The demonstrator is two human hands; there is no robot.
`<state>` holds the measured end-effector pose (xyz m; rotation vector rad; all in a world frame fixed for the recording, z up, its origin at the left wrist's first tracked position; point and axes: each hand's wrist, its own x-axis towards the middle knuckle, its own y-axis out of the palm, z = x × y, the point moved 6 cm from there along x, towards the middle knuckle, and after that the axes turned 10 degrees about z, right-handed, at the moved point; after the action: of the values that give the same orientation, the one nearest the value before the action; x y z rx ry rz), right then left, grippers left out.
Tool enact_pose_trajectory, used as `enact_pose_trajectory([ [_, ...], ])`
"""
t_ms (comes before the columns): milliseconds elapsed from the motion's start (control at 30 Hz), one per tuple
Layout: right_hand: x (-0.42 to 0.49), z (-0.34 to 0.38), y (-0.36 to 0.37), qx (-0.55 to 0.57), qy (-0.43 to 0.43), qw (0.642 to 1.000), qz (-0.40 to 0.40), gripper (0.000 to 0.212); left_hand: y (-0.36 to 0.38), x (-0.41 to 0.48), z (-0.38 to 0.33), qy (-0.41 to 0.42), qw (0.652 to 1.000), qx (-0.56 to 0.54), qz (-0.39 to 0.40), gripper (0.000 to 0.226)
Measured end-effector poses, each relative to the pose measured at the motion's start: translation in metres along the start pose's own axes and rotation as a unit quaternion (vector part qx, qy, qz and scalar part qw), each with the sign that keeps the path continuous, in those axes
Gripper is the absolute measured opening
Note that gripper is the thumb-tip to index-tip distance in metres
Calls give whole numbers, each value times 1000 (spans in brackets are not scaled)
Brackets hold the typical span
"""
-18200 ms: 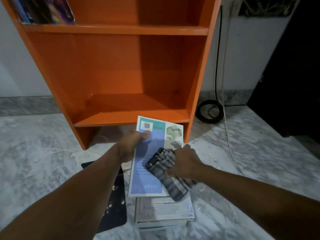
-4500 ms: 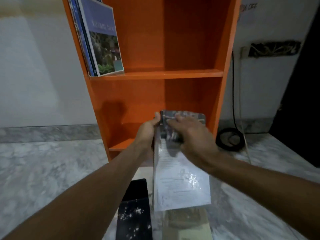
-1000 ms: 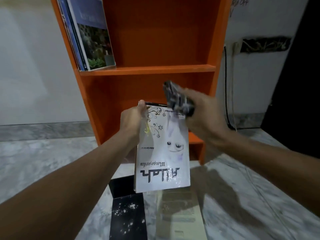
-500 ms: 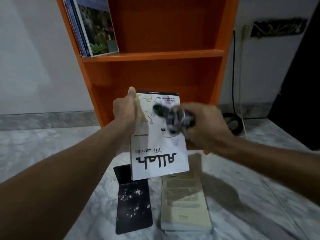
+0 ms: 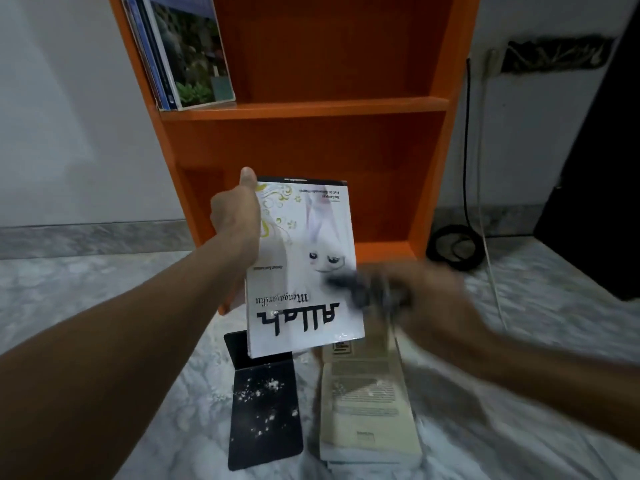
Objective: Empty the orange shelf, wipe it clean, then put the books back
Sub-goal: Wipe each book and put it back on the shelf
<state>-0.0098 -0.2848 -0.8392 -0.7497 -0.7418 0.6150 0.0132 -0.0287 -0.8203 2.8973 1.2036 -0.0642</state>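
Wiping a slick cover in mid-air like this invites a slip. The left hand (image 5: pixel 235 216) pinches the white paperback (image 5: pixel 301 271) along its nine o'clock edge only, thumb up at the top corner, so a firm stroke from the right hand (image 5: pixel 433 299) could, I'd say, twist the book out of that grip or crease its thin card. The right hand is blurred; it looks bunched round a dark cloth (image 5: pixel 367 292) pressed on the cover at about four o'clock. A dropped book would likely land on the black panel (image 5: pixel 265 403) just below at six o'clock, which is strewn with white crumbs, and pick up that dirt.

The paperback is glossy, flat and rectangular, held upright and upside down in front of the orange shelf (image 5: pixel 304 109), whose painted boards look smooth and hard-edged. A few thin books (image 5: pixel 187 53) lean at eleven o'clock on its upper board. On the veined marble floor (image 5: pixel 104 306) at five o'clock lies a squared stack of cream, matt books (image 5: pixel 367 403).
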Motion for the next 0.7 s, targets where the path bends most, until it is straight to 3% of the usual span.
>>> enact_pose_trajectory([
  [67, 49, 12, -52, -33, -19, 987, -154, 61, 11, -7, 3, -6, 999, 0, 40, 39],
  [133, 88, 25, -60, -48, -32, 983, -176, 59, 22, -11, 0, -2, 998, -11, 68, 40],
  [233, 85, 21, 18, -151, 12, 988, -6, 70, 32, -11, -6, -10, 997, -30, 69, 42],
  [300, 40, 16, 64, -248, 1, 968, 25, 76, 30, -3, -1, -24, 996, -65, 49, 38],
  [367, 0, 9, 92, -275, -45, 956, 90, 86, 19, 2, 14, -37, 995, -91, 17, 38],
  [433, -26, 3, 108, -238, -85, 947, 198, 66, 10, 6, 26, -39, 997, -65, -20, 38],
  [533, -49, -17, 131, -126, 8, 919, 373, 39, 6, 10, 38, -45, 997, -47, -50, 40],
  [633, -40, -58, 142, 18, 155, 893, 421, 34, 9, 12, 46, -53, 995, -36, -77, 53],
  [700, -30, -93, 154, 77, 201, 870, 444, 16, 13, 17, 50, -58, 995, -27, -81, 59],
])
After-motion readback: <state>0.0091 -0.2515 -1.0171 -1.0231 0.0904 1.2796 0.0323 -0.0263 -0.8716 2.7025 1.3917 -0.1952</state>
